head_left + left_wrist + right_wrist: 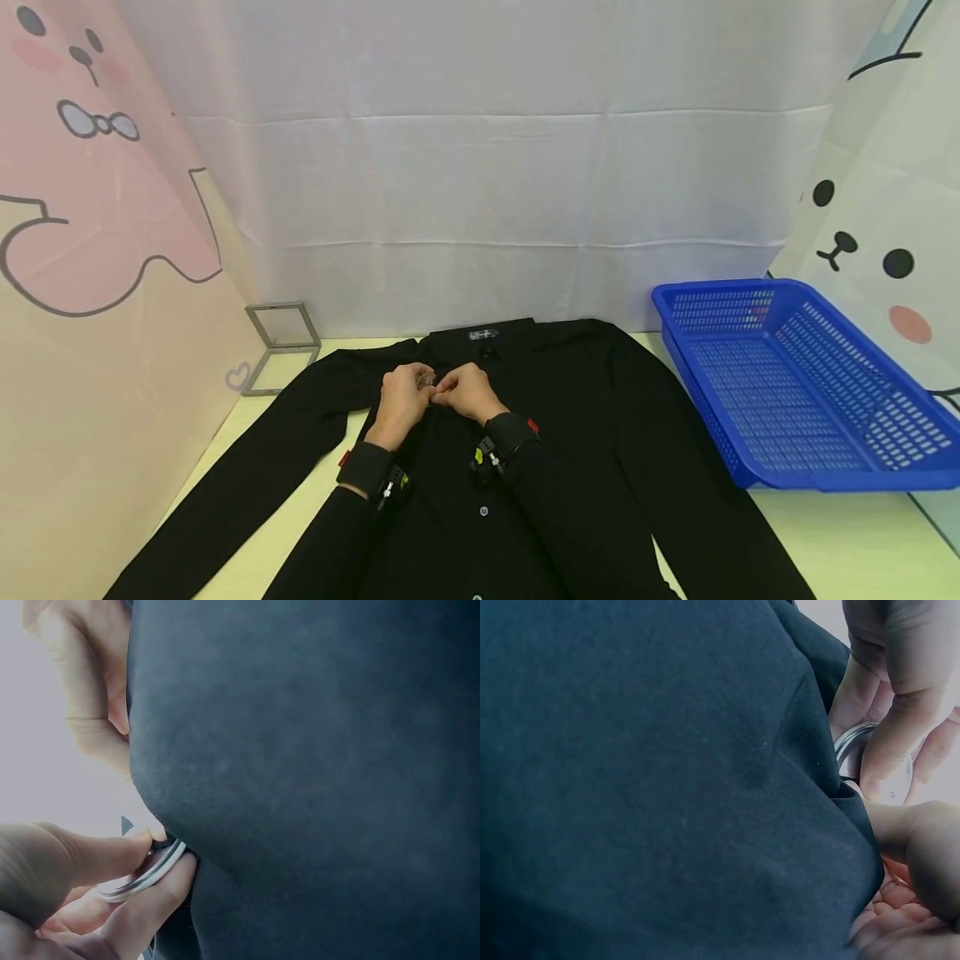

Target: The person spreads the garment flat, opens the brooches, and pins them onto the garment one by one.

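A black long-sleeved shirt (570,392) lies spread front up, its collar toward the back. Over its upper chest, my left hand (402,402) holds a round badge-like disc (425,381) with a shiny metal rim. In the left wrist view, the thumb and fingers grip this disc (146,879) right at the shirt fabric (300,780). My right hand (469,393) pinches the cloth close beside it, fingertips near the left hand's. The right wrist view shows the right thumb at a fold below the disc (900,784); fabric hides part of those fingers.
A blue perforated plastic basket (772,400) stands at the right, beside one shirt sleeve. At the back left, a grey double frame (282,347) leans against the curtain. White cloth (480,183) hangs behind the pale yellow table (832,533).
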Demonstrator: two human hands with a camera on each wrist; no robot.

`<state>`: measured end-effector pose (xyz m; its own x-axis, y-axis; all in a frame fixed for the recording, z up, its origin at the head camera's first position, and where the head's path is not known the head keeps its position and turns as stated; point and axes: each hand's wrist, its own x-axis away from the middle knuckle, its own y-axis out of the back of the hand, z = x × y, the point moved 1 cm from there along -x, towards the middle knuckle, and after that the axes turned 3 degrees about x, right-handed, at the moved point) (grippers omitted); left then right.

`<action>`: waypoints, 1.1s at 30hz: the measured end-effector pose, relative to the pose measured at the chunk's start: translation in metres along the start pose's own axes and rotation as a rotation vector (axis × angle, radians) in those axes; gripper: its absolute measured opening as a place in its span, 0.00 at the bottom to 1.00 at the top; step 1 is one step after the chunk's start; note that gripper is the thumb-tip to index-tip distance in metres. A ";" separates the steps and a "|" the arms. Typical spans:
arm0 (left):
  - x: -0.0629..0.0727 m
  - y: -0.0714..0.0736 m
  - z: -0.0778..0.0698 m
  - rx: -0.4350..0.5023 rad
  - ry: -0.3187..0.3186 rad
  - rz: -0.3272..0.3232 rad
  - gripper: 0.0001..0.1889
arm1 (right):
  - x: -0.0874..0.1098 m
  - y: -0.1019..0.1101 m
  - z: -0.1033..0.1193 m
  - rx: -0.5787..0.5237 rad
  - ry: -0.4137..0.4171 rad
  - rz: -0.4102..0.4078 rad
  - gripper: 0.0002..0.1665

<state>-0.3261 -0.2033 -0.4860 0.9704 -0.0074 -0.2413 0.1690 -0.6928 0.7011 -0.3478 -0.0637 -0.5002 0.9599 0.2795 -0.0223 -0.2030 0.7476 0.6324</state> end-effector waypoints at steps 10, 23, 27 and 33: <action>0.007 0.000 0.005 -0.009 -0.037 -0.039 0.16 | 0.002 -0.002 0.001 -0.017 0.015 0.010 0.04; 0.010 0.004 0.008 0.047 -0.063 0.196 0.33 | 0.002 0.013 -0.006 -0.060 -0.024 0.070 0.06; 0.008 0.006 0.011 0.082 -0.093 0.270 0.33 | 0.003 0.016 -0.006 -0.059 0.006 0.109 0.07; 0.006 0.008 0.018 0.064 -0.125 0.278 0.28 | 0.000 0.021 -0.001 -0.014 0.018 0.148 0.07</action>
<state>-0.3217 -0.2218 -0.4938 0.9485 -0.2890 -0.1299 -0.1148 -0.6956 0.7092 -0.3523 -0.0474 -0.4879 0.9154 0.3985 0.0564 -0.3452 0.7054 0.6190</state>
